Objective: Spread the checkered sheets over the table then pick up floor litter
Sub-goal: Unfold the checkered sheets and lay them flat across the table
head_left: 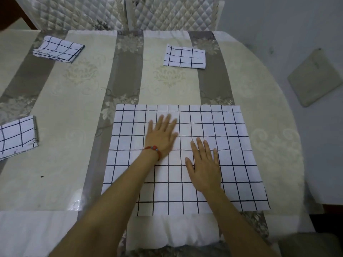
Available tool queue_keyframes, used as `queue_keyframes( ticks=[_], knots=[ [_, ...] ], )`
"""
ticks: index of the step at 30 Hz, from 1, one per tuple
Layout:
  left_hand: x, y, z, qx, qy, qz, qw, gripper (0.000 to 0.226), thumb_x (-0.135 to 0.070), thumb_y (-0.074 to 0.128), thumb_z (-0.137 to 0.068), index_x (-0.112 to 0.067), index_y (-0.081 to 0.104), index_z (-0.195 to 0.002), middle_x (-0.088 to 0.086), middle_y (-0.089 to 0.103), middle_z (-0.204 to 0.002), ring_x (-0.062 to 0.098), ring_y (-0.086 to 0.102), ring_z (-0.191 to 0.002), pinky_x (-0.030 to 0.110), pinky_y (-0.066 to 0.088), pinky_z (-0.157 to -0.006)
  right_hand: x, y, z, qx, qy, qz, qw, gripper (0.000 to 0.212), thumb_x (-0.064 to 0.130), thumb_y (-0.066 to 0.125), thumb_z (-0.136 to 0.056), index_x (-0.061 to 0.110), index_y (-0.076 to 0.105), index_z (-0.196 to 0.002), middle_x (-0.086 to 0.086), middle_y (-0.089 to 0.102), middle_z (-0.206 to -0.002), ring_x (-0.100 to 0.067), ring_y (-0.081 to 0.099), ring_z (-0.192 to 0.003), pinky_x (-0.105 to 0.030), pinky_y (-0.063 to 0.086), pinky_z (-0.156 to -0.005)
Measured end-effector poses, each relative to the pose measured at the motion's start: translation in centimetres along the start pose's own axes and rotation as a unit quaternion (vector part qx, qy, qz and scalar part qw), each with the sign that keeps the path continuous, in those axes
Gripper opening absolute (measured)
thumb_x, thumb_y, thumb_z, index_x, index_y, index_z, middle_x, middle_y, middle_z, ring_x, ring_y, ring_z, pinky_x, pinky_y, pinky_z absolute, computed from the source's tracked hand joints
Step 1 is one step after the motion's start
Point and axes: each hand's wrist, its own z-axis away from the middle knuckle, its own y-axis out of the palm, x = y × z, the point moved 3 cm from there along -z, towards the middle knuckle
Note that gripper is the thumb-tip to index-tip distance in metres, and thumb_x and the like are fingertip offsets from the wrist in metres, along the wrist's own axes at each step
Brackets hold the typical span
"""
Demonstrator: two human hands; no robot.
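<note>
Pressing: both hands lie palm down on the unfolded checkered sheet [185,158], spread flat on the near part of the tabletop [74,164]
Left hand: the left hand [161,135] rests on the upper middle of the sheet, fingers [168,120] stretched flat and slightly fanned, holding nothing; a red beaded bracelet [154,148] circles its wrist
Right hand: the right hand [205,166] lies nearer and just to the right, fingers [206,147] straight and close together, gripping nothing
Folded sheets: one folded checkered sheet [58,49] sits at the far left, a second [184,56] at the far middle, a third [17,136] at the left edge, all well apart from the open one
Tabletop cover: striped floral cloth under clear plastic
Beyond: quilted chair backs [120,13] stand behind the far edge; a flat square pad [315,78] lies on the floor to the right
</note>
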Motion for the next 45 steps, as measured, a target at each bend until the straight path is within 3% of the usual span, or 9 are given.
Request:
queue_keyframes(
  ticks=[5,10,15,19,22,26,34,40,45],
  knots=[
    [4.1,-1.2,2.7,-0.037,-0.209,0.071,0.975,0.062,-0.044,0.021,-0.095,-0.014,0.0,-0.146,0.012,-0.007,-0.157,0.028,-0.009,-0.144,0.049,-0.007,-0.117,0.1,-0.1,0.0,0.003,-0.005,0.003,1.0,0.058,0.045,0.025,-0.097,0.025,0.006,-0.148,0.004,0.0,-0.158,-0.014,-0.004,-0.146,-0.039,-0.008,-0.118],
    [-1.3,1.9,10.4,-0.001,-0.003,0.019,1.0,0.06,-0.048,0.016,-0.095,-0.025,-0.018,-0.14,-0.003,-0.02,-0.153,0.017,-0.019,-0.142,0.041,-0.017,-0.112,-0.1,-0.1,0.1,0.007,-0.002,0.008,1.0,0.058,0.045,0.023,-0.097,0.025,0.005,-0.148,0.004,0.0,-0.159,-0.014,-0.004,-0.146,-0.04,-0.008,-0.118],
    [3.8,1.6,16.2,0.007,-0.157,0.029,0.987,0.063,-0.054,0.017,-0.093,-0.031,-0.023,-0.135,-0.008,-0.026,-0.148,0.014,-0.025,-0.137,0.041,-0.015,-0.114,0.0,-0.1,0.1,0.007,-0.007,0.003,1.0,0.058,0.045,0.024,-0.097,0.024,0.007,-0.148,0.002,0.003,-0.159,-0.015,-0.001,-0.146,-0.04,-0.009,-0.118],
    [6.1,-0.4,17.5,0.042,-0.194,0.072,0.977,0.066,-0.05,0.027,-0.094,-0.022,-0.002,-0.146,0.005,-0.009,-0.157,0.023,-0.01,-0.145,0.045,0.0,-0.118,0.2,-0.4,0.2,0.023,-0.002,0.009,1.0,0.057,0.043,0.023,-0.097,0.022,0.008,-0.148,-0.001,0.004,-0.159,-0.017,-0.002,-0.147,-0.042,-0.008,-0.118],
    [7.4,-2.7,18.2,-0.015,-0.204,0.099,0.974,0.059,-0.043,0.036,-0.094,-0.017,0.019,-0.144,0.01,0.015,-0.154,0.025,0.01,-0.144,0.042,0.014,-0.117,1.7,-1.1,0.7,0.013,0.025,-0.008,1.0,0.056,0.038,0.027,-0.098,0.016,0.014,-0.148,-0.007,0.006,-0.159,-0.02,0.001,-0.147,-0.043,-0.004,-0.118],
    [10.3,-5.7,19.4,-0.101,-0.191,0.116,0.97,0.045,-0.031,0.047,-0.091,-0.005,0.047,-0.127,0.017,0.044,-0.137,0.032,0.043,-0.125,0.04,0.035,-0.104,8.4,-1.5,1.5,0.008,-0.05,-0.084,0.995,0.048,0.029,0.038,-0.097,0.011,0.033,-0.142,-0.01,0.023,-0.155,-0.022,0.017,-0.144,-0.037,0.005,-0.118],
    [25.5,-9.5,21.9,-0.156,-0.234,0.148,0.948,0.038,-0.024,0.05,-0.09,-0.01,0.052,-0.126,0.012,0.048,-0.137,0.027,0.04,-0.129,0.039,0.031,-0.107,26.7,1.3,1.0,0.056,-0.166,-0.159,0.972,0.032,0.02,0.044,-0.095,0.009,0.053,-0.123,-0.01,0.054,-0.126,-0.026,0.048,-0.118,-0.036,0.037,-0.102],
    [38.2,-11.8,21.4,-0.157,-0.247,0.132,0.947,0.037,-0.017,0.051,-0.089,-0.007,0.052,-0.124,0.015,0.051,-0.132,0.03,0.044,-0.124,0.04,0.035,-0.103,37.4,4.7,-0.7,0.065,-0.112,-0.19,0.973,0.04,0.029,0.04,-0.097,0.016,0.045,-0.134,-0.003,0.042,-0.144,-0.018,0.034,-0.135,-0.029,0.023,-0.11],
    [44.1,-12.8,17.1,-0.102,-0.226,0.077,0.966,0.038,-0.016,0.047,-0.088,-0.01,0.048,-0.126,0.013,0.049,-0.133,0.028,0.041,-0.125,0.041,0.032,-0.1,40.1,7.1,-1.2,0.074,-0.075,-0.099,0.989,0.046,0.031,0.034,-0.098,0.018,0.034,-0.142,-0.003,0.024,-0.155,-0.016,0.018,-0.143,-0.03,0.012,-0.115]
  ],
)
